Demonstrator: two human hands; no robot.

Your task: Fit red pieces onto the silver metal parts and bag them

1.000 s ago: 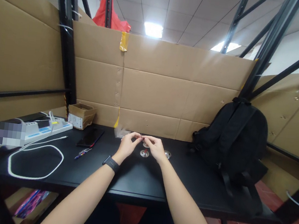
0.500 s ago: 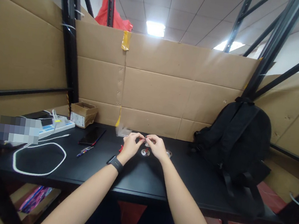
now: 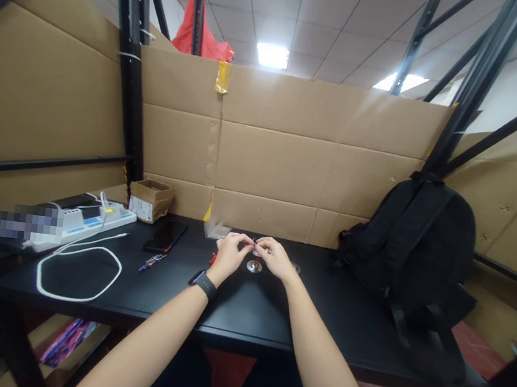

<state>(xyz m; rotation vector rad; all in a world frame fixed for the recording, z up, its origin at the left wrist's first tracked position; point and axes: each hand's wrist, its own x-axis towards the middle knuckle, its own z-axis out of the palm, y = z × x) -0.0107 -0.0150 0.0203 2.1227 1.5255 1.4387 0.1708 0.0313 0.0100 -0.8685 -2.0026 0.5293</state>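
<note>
Above the black table, my left hand (image 3: 232, 256) and my right hand (image 3: 275, 258) meet fingertip to fingertip. Both are pinched closed around something small between them, too tiny to make out. Just below the fingertips lies a round silver metal piece (image 3: 254, 267) with a bit of red on it. Another round metal piece (image 3: 296, 268) is partly hidden behind my right hand. Small red items (image 3: 213, 259) show at the left edge of my left hand. A clear plastic container (image 3: 216, 230) sits behind my left hand. A dark watch is on my left wrist.
To the left on the table (image 3: 317, 326) are a phone (image 3: 165, 236), keys (image 3: 152, 262), an open cardboard box (image 3: 151, 201), a white power strip (image 3: 89, 223) and a looped white cable (image 3: 76, 300). A black backpack (image 3: 421, 251) stands at the right. Cardboard panels close off the back.
The whole view has shifted slightly, so the scene sits a little further right and lower. Both hands stay together, with only a slight change in finger position.
</note>
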